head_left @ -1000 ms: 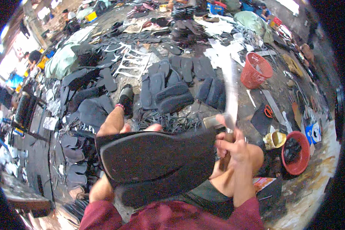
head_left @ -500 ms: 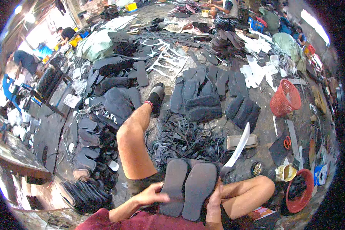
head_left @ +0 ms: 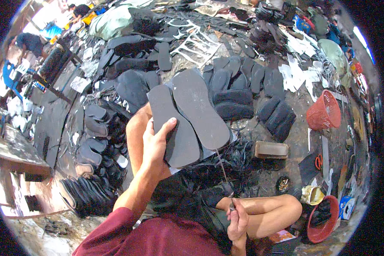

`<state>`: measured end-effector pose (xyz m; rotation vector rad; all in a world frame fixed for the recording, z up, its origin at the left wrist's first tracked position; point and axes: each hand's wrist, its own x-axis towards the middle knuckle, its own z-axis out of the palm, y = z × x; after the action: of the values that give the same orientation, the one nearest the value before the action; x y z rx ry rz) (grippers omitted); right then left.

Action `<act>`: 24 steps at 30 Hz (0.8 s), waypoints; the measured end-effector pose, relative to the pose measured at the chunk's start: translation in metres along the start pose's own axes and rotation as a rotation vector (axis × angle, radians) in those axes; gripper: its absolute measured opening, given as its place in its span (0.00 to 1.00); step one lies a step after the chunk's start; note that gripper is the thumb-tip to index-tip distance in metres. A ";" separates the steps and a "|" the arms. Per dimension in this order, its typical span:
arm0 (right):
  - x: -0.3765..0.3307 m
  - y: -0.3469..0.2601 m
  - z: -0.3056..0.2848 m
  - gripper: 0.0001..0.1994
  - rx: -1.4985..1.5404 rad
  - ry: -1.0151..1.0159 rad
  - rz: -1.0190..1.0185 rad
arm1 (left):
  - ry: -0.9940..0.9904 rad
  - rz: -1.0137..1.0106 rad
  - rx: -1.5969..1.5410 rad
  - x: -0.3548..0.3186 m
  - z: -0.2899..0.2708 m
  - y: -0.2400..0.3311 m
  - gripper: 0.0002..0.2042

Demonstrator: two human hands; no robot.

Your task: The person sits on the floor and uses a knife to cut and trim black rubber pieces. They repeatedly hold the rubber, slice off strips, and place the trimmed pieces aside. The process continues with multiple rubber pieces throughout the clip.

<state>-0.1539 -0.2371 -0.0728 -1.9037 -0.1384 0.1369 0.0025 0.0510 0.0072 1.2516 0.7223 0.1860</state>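
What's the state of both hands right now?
Left hand: holding the grey sole-shaped pieces, thumb on top.
Right hand: closed around the knife handle.

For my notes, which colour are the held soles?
The soles are dark grey, best in the head view.

The camera is sitting on the person's head and looking down over the maroon shirt (head_left: 162, 234). The left hand (head_left: 155, 143) and right hand (head_left: 238, 222) are showing up close, while the floor (head_left: 266, 173) is stretching far away toward the top. The wide lens is bending lines near its rim.
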 end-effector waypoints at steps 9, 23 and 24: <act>-0.003 -0.018 0.004 0.16 -0.194 -0.002 0.003 | -0.026 0.002 -0.042 -0.002 -0.004 -0.015 0.27; 0.102 0.012 0.067 0.11 -0.135 -0.053 -0.204 | -0.149 0.003 0.118 -0.009 -0.029 -0.028 0.31; 0.106 0.011 0.072 0.11 0.067 -0.069 -0.075 | -0.179 0.008 0.208 -0.011 -0.031 -0.025 0.31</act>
<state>-0.0604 -0.1565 -0.1102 -1.8250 -0.2489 0.1539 -0.0299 0.0618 -0.0150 1.4493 0.5927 0.0045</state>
